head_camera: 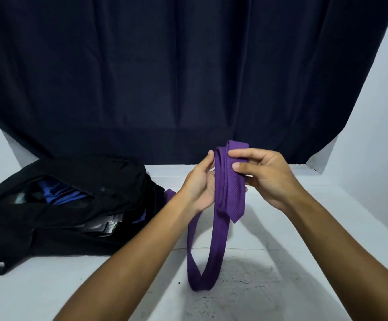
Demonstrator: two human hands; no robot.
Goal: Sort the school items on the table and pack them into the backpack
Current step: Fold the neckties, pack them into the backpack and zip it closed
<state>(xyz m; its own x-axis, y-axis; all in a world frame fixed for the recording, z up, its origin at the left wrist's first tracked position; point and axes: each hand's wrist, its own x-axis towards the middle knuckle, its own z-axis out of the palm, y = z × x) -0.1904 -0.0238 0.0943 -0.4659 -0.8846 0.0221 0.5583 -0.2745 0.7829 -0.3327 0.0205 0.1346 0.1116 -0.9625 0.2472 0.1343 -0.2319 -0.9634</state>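
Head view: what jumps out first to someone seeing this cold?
The purple tie, held up at centre frame: the right hand pinches its folded top while the left hand steadies it from the side, and a long loop hangs down to the white table. Next, the open black backpack lying at left on the table, with blue fabric showing inside. A dark curtain fills the background.

We are looking down on a white table, its top scuffed with dark specks near the front. On its left part lies a black backpack, open, with blue cloth and pale papers showing inside. A purple tie hangs in a loop whose bottom touches the top near the middle; its far end lies beside the backpack.
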